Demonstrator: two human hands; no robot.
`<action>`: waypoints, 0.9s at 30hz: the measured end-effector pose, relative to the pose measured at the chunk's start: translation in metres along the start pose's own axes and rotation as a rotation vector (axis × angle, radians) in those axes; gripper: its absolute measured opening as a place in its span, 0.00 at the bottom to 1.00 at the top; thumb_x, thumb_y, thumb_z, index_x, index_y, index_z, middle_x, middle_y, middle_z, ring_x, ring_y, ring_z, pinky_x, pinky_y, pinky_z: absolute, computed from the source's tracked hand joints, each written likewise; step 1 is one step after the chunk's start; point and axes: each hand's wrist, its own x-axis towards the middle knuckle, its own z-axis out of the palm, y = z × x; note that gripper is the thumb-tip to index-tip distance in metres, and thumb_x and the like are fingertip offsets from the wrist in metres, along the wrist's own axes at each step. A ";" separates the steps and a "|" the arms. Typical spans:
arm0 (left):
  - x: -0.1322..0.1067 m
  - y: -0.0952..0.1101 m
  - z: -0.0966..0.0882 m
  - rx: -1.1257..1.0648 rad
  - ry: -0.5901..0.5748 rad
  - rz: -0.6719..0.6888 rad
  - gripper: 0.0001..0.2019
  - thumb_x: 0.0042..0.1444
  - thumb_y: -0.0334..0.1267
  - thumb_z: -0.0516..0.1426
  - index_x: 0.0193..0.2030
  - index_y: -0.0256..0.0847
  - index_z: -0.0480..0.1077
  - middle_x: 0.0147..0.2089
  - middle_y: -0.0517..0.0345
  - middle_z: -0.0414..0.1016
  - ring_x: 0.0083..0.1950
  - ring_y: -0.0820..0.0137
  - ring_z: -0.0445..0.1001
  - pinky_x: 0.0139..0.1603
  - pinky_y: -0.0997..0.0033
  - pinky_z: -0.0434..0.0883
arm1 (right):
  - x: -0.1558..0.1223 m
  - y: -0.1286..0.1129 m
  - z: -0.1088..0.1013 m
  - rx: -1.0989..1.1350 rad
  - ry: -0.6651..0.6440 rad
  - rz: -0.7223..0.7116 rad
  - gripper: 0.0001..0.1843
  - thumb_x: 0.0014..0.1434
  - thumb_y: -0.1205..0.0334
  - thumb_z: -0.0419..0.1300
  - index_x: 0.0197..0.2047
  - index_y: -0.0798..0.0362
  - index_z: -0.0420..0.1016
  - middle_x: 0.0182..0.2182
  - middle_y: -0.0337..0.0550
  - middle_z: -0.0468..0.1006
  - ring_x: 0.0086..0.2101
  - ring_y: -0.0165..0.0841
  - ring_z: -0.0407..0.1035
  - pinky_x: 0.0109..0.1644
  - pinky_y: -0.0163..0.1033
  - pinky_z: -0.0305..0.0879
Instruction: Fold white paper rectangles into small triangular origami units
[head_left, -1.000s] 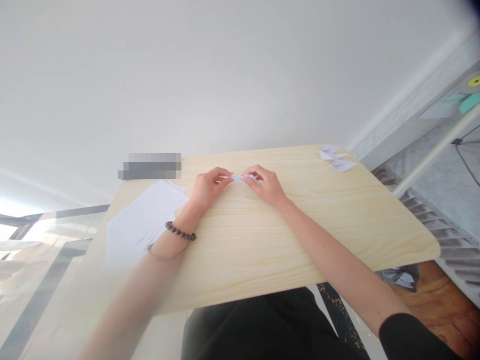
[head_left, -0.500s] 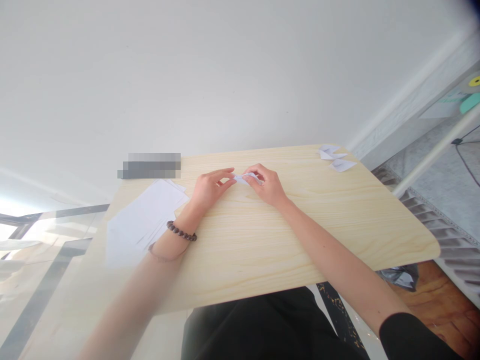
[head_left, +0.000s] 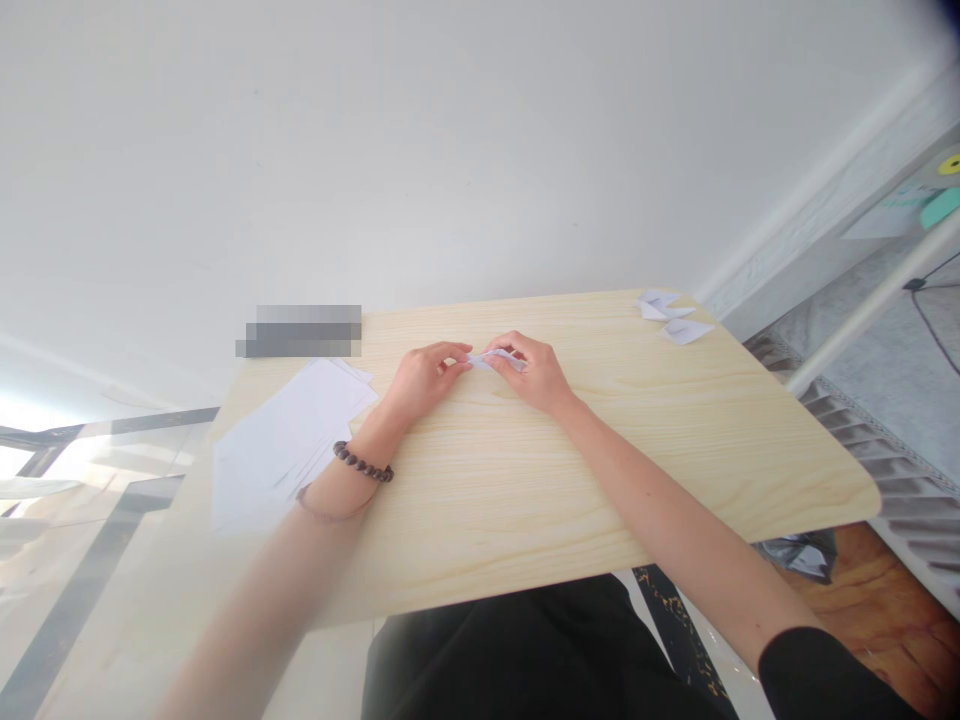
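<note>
A small folded piece of white paper (head_left: pixel 480 361) is held between my two hands over the middle of the table. My left hand (head_left: pixel 426 378) pinches its left end between thumb and fingertips. Around its right part the thumb and fingers of my right hand (head_left: pixel 534 370) are closed, hiding some of the folds. A beaded bracelet (head_left: pixel 363 464) circles my left wrist. Several folded white paper pieces (head_left: pixel 664 309) lie at the table's far right corner, away from both hands.
Loose white paper sheets (head_left: pixel 277 440) overlap on the left side of the wooden table (head_left: pixel 525 510). Behind them, at the far left corner, is a pixelated dark patch (head_left: pixel 304 335). A white wall (head_left: pixel 465 150) rises beyond the far edge. A pale pole (head_left: pixel 870 305) slants at the right.
My left hand's fingers have drawn closer together on the paper's left end. The right hand has shifted only slightly, and the folded paper stays between both hands.
</note>
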 end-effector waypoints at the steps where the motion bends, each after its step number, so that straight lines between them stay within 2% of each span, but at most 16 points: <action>1: 0.000 0.001 0.000 0.000 -0.008 -0.007 0.10 0.54 0.42 0.53 0.34 0.41 0.72 0.46 0.56 0.75 0.31 0.72 0.71 0.40 0.69 0.68 | 0.000 0.000 0.000 0.002 0.002 -0.002 0.11 0.56 0.54 0.53 0.34 0.52 0.69 0.32 0.40 0.74 0.33 0.30 0.66 0.38 0.35 0.60; 6: 0.000 0.003 0.000 -0.039 -0.018 -0.065 0.11 0.51 0.43 0.55 0.38 0.41 0.72 0.40 0.56 0.76 0.32 0.70 0.71 0.39 0.70 0.67 | 0.000 -0.001 -0.001 0.000 -0.005 0.010 0.11 0.56 0.54 0.52 0.34 0.52 0.69 0.33 0.40 0.74 0.33 0.30 0.66 0.38 0.35 0.60; 11: 0.000 -0.002 0.000 -0.209 0.002 -0.116 0.11 0.48 0.45 0.57 0.35 0.40 0.71 0.34 0.57 0.76 0.34 0.70 0.72 0.39 0.71 0.67 | 0.000 -0.001 -0.002 0.013 -0.013 0.006 0.11 0.56 0.54 0.53 0.34 0.52 0.69 0.33 0.40 0.75 0.34 0.30 0.67 0.40 0.35 0.60; 15: 0.001 -0.006 0.000 -0.382 -0.009 -0.158 0.18 0.46 0.45 0.60 0.43 0.40 0.69 0.33 0.57 0.75 0.35 0.70 0.73 0.39 0.71 0.68 | 0.001 0.001 0.000 0.022 -0.016 0.019 0.11 0.56 0.53 0.53 0.35 0.52 0.69 0.33 0.40 0.74 0.34 0.30 0.66 0.39 0.35 0.61; 20: 0.001 -0.007 0.000 -0.416 -0.040 -0.172 0.15 0.48 0.48 0.58 0.34 0.37 0.71 0.32 0.54 0.75 0.34 0.69 0.73 0.40 0.69 0.69 | 0.001 0.006 0.001 0.046 -0.030 0.096 0.15 0.54 0.48 0.53 0.36 0.52 0.68 0.30 0.39 0.72 0.30 0.29 0.65 0.35 0.35 0.61; 27: 0.001 -0.004 -0.002 -0.402 -0.053 -0.165 0.14 0.50 0.47 0.56 0.34 0.37 0.70 0.30 0.54 0.75 0.33 0.68 0.73 0.38 0.69 0.69 | 0.002 0.006 -0.001 0.001 -0.069 0.124 0.20 0.47 0.47 0.60 0.39 0.52 0.69 0.29 0.38 0.72 0.29 0.29 0.63 0.31 0.33 0.58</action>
